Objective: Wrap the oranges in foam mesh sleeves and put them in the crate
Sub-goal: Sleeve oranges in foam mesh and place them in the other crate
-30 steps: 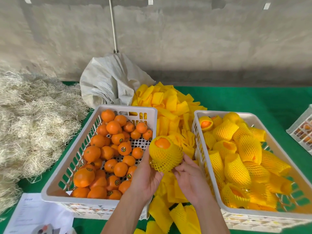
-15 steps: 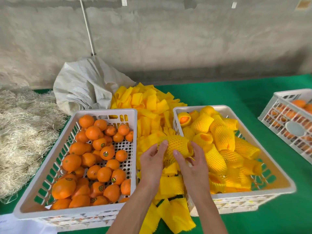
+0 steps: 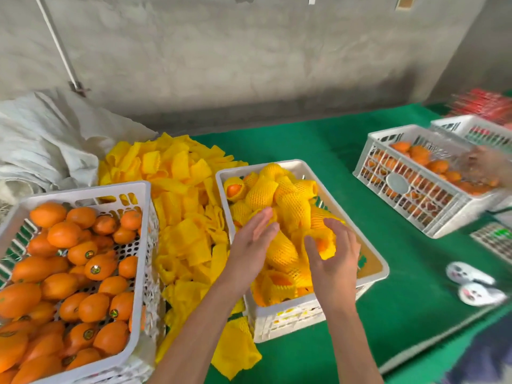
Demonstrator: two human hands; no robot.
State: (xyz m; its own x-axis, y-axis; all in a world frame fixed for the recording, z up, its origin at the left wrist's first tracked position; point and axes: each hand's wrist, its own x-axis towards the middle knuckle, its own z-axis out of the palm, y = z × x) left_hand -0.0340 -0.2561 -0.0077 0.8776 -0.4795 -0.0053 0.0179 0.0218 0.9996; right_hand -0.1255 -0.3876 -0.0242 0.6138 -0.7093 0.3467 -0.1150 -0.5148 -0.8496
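Both hands are over the middle white crate, which holds several oranges wrapped in yellow foam mesh. My right hand curls its fingers and thumb round a wrapped orange just above the pile. My left hand is flat with straight fingers beside it, holding nothing. A white crate of bare oranges stands at the left. Between the two crates lies a heap of loose yellow mesh sleeves.
A green cloth covers the table. Another white crate of oranges stands at the right, with a blurred person's hand over it. A white sack lies at the back left. Two small white objects lie right of the middle crate.
Both hands have carried the wrapped orange rightwards from above the sleeve heap to over the middle crate. My left hand has let go of it and opened flat. The camera has turned right.
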